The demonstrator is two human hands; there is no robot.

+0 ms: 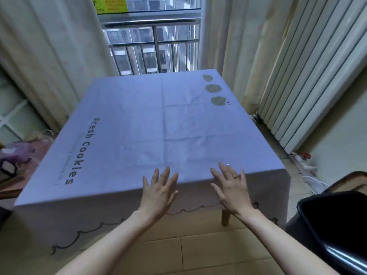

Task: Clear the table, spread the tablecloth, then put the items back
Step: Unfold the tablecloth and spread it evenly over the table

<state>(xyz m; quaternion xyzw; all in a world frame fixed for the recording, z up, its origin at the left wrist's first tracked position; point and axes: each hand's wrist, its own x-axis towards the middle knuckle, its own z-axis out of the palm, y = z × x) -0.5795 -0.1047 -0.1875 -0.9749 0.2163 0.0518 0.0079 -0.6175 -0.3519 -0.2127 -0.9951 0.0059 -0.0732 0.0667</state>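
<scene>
A pale blue tablecloth [151,124] printed with "Fresh Cookies" and three cookie pictures lies spread over the whole table, its scalloped hem hanging down the near side. Nothing stands on it. My left hand [158,192] and my right hand [231,188] are stretched out side by side over the near edge of the table, fingers straight and spread, holding nothing. I cannot tell whether the fingertips touch the cloth. One wooden table leg [225,217] shows below the hem.
A black bin [329,221] stands at the right, close to my right arm. A white radiator [309,80] lines the right wall. Curtains flank the barred window [153,46] behind the table. Bags [17,155] lie on the floor at left.
</scene>
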